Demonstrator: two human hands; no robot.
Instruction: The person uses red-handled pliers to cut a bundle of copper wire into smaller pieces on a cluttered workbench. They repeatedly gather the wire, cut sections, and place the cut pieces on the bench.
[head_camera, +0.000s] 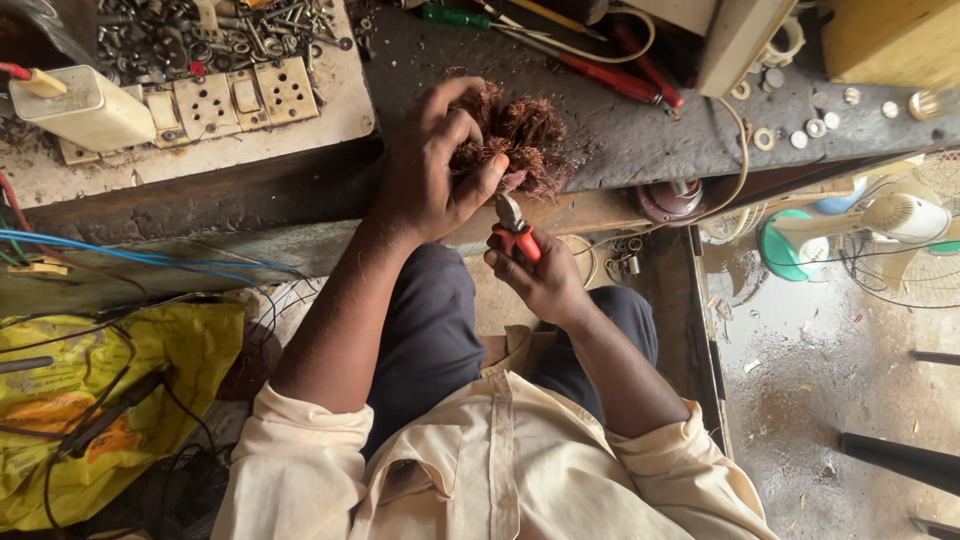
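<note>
Wire bundle (520, 135) was coppery red-brown. Cutters (518, 232) had red handles, grey steel jaws. My shirt (490, 460) was cream, trousers (430, 330) dark navy. Bag (170, 350) yellow, cable (130, 255) blue, fan (800, 245) teal and white.

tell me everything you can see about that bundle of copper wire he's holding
The copper wire bundle is a tangled, reddish-brown clump of thin strands, frayed and bristly at its edges. It sits at the front edge of the dark workbench, gripped by the left hand, whose fingers wrap over its left side. The right hand holds red-handled cutters whose metal tip points up at the bundle's lower edge; whether it touches is unclear.
</note>
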